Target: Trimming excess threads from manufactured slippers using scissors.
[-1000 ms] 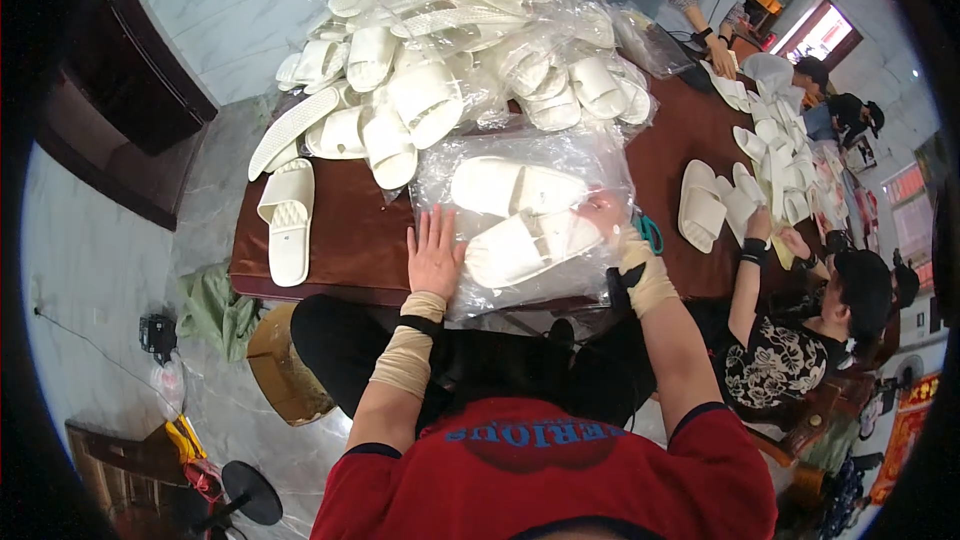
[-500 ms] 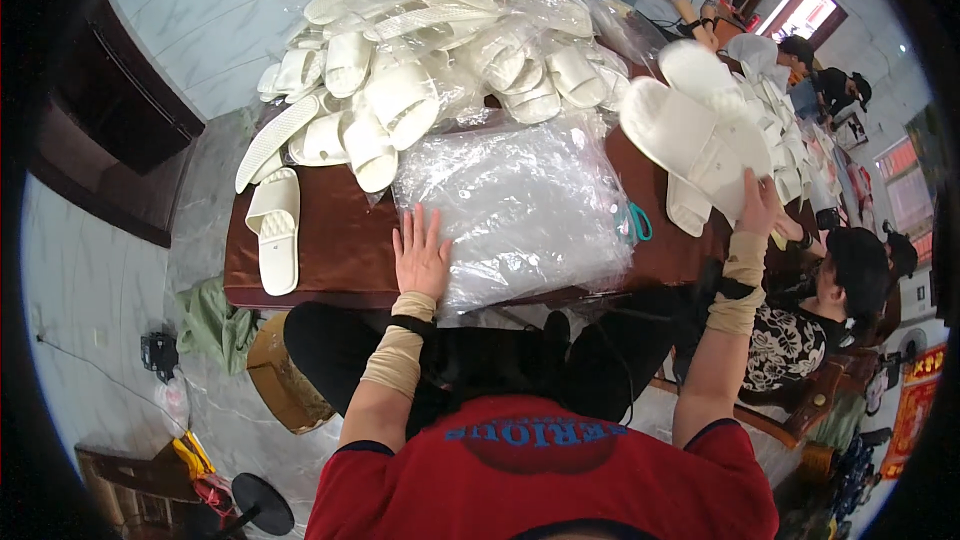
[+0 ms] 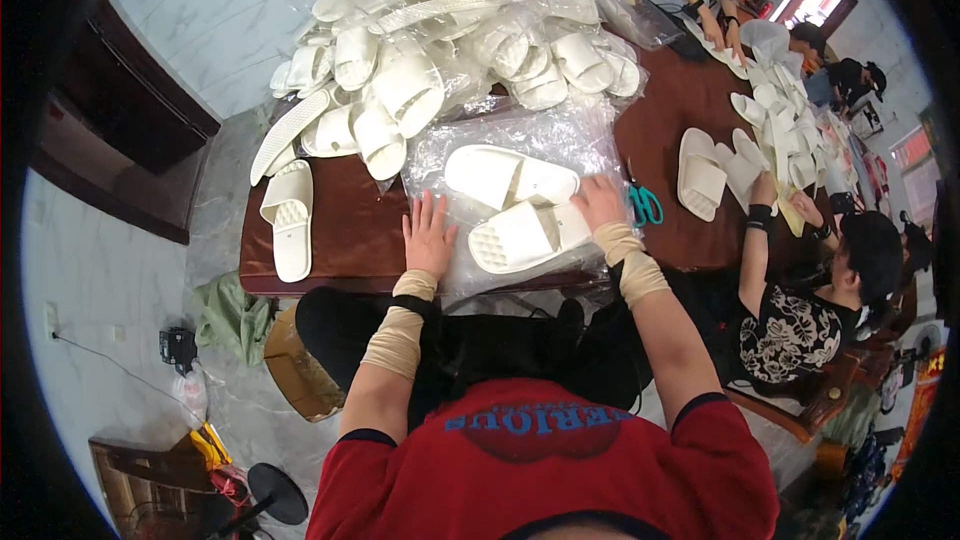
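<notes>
A pair of cream-white slide slippers lies over a stack of clear plastic bags (image 3: 425, 155) in front of me. The far slipper (image 3: 480, 172) and the near slipper (image 3: 505, 240) both point left. My right hand (image 3: 600, 204) grips them at their right ends, the fingertips partly hidden. My left hand (image 3: 430, 237) rests flat and open on the bags' left edge, left of the near slipper. Teal-handled scissors (image 3: 645, 206) lie just right of the bags.
Bagged slippers (image 3: 410, 90) are heaped at the far side of the brown table (image 3: 370, 250). A single slipper (image 3: 290, 225) lies at its left end. On the right are loose slippers (image 3: 702, 175), a seated co-worker (image 3: 795, 340) and another person's hands (image 3: 722, 35). An open carton (image 3: 300, 370) stands below.
My right hand has brought the pair of slippers from the right side down and left onto the bag stack. My left hand stays on the bags. The co-worker's hands now show among the slippers.
</notes>
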`<act>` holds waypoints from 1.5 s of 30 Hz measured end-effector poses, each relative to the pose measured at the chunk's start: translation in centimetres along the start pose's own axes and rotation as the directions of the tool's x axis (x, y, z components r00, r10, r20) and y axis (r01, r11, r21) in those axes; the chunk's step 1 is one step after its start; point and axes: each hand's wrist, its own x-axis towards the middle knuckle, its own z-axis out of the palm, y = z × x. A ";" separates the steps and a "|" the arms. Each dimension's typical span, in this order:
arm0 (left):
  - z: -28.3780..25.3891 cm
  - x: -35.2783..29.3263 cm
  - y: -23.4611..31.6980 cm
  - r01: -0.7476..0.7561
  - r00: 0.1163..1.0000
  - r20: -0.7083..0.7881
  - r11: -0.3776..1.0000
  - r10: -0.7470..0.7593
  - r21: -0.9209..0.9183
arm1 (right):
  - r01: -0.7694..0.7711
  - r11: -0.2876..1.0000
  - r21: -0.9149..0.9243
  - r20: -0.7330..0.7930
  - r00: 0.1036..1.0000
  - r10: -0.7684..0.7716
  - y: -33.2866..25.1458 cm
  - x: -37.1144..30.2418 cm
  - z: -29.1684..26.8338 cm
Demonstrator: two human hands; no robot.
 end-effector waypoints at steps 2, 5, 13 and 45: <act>-1.0 0.4 0.5 0.000 1.000 0.004 0.995 0.000 -0.104 | -0.077 0.996 0.047 -0.081 0.993 0.080 1.7 -0.1 -1.4; -3.8 0.3 2.3 -0.054 0.983 -0.174 0.998 0.056 0.020 | -0.288 0.958 0.000 -0.145 0.948 0.285 5.1 -0.9 -4.2; -4.1 -0.4 5.5 -0.362 0.930 0.014 0.919 0.368 -0.156 | -0.385 0.890 -0.246 0.210 0.875 0.437 8.5 -4.9 -3.4; -9.1 2.7 5.4 -0.297 0.954 -0.145 0.891 0.262 -0.342 | 0.386 0.922 -0.013 0.377 0.856 -0.353 -12.2 1.4 -9.4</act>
